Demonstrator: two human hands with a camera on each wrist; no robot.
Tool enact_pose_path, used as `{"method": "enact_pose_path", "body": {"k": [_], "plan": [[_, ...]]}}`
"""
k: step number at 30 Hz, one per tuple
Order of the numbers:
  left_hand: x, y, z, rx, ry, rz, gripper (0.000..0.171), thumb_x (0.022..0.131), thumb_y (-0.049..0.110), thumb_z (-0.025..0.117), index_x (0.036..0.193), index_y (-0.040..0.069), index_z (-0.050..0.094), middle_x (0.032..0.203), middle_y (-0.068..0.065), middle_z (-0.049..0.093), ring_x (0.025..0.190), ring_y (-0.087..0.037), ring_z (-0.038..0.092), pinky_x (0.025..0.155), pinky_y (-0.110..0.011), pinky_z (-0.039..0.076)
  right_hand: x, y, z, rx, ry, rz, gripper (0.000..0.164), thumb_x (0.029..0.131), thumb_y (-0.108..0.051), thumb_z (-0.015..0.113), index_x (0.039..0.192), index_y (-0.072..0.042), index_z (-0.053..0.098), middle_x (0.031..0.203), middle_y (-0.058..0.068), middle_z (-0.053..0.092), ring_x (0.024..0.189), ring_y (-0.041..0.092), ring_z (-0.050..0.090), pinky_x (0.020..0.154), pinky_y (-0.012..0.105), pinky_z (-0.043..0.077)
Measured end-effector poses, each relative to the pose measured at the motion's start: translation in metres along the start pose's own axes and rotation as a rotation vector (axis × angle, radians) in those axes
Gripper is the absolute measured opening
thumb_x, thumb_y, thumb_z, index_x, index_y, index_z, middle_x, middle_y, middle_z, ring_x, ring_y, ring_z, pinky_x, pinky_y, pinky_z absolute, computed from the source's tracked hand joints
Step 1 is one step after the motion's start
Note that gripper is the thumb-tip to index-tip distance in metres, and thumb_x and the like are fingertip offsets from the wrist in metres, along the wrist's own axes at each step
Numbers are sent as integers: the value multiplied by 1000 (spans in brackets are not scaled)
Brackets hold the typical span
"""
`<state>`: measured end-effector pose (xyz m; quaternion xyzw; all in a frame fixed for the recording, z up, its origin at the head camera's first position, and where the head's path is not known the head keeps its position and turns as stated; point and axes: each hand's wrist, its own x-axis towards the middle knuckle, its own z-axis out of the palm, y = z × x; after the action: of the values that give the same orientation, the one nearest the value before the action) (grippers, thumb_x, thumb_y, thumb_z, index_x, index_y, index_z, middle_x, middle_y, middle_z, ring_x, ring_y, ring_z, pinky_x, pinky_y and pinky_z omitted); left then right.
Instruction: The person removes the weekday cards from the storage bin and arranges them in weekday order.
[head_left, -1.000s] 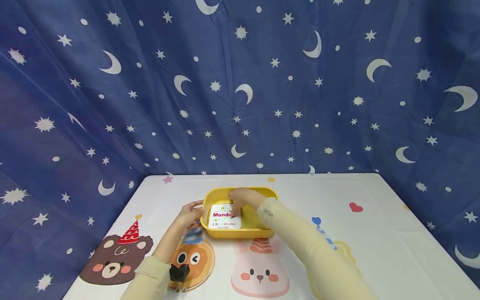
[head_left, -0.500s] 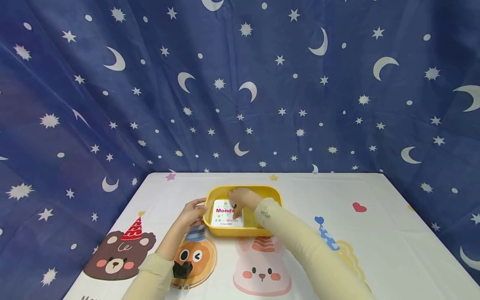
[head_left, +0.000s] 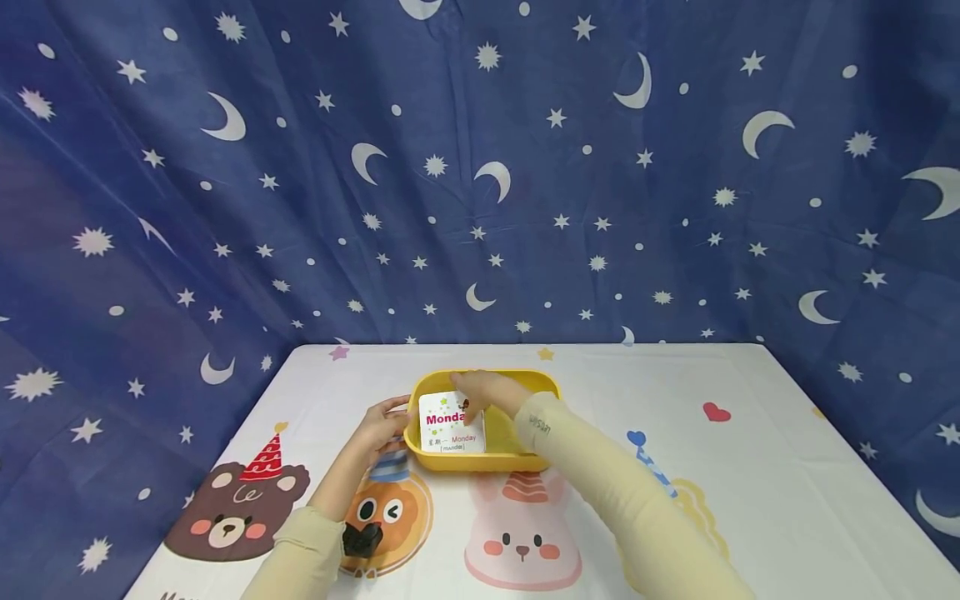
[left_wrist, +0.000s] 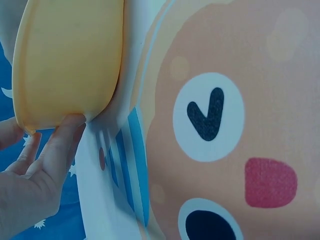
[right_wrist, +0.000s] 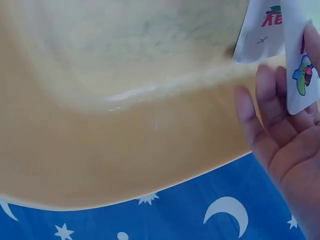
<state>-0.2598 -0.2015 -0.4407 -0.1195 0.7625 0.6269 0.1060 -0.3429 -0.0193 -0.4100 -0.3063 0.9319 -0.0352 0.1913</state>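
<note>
A yellow plastic tray (head_left: 525, 463) stands on the table, and my left hand (head_left: 381, 428) grips its left end. In the left wrist view, the fingers (left_wrist: 61, 142) press the outside of the tray wall (left_wrist: 75, 60) and the thumb lies at the rim. My right hand (head_left: 480, 395) reaches into the tray and pinches a white word card (head_left: 442, 427) printed "Monday" by its right edge. The right wrist view shows this card (right_wrist: 294, 55) tilted up between thumb and fingers, with other cards (right_wrist: 254, 42) below it in the tray.
The white tablecloth carries printed animals, including a bear (head_left: 228, 521) and a rabbit (head_left: 522, 537). A small black object (head_left: 363, 542) shows beside the left wrist. A blue curtain (head_left: 480, 167) with moons and stars hangs behind the table.
The Monday card has risen slightly and tilted in my right hand, its top edge now higher in the tray. My left hand keeps its place on the tray.
</note>
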Motion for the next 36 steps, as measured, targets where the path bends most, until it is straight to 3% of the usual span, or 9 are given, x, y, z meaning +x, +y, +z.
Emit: {"method": "enact_pose_path", "body": {"k": [4,7,14,20,36], "plan": [[0,0,1,2,4,2,46,96,9,50,141,4,40,132,-25,49,84,-15,64,73,-33,59,-6,2,-1,143,-14,-24,63,83,-10,72,136,-6,39,123,14,56,78,20,63,75,30,58],[0,0,1,1,5,4,46,96,9,50,140,4,40,131,-25,50,82,-13,64,74,-34,59,-10,5,0,217,-33,-40,55,86,-3,66,134,-6,40,120,15,55,68,20,61,70,31,59],[0,-2,1,-4,5,10,47,96,8,50,141,3,38,130,-26,50,81,-12,63,73,-33,59,-21,13,-4,390,-54,-101,38,89,3,59,125,-2,46,112,14,55,83,31,66,75,36,59],[0,-1,1,2,-4,13,48,96,9,51,142,3,37,132,-26,49,80,-10,63,73,-33,59,-31,17,-4,528,-46,-132,20,90,4,57,110,3,53,98,11,57,82,20,62,75,38,59],[3,-4,1,-6,2,6,47,96,9,50,141,3,38,133,-26,47,84,-14,64,75,-34,59,-51,26,6,838,109,-80,18,89,-1,56,107,3,56,95,12,60,80,16,59,71,37,60]]}}
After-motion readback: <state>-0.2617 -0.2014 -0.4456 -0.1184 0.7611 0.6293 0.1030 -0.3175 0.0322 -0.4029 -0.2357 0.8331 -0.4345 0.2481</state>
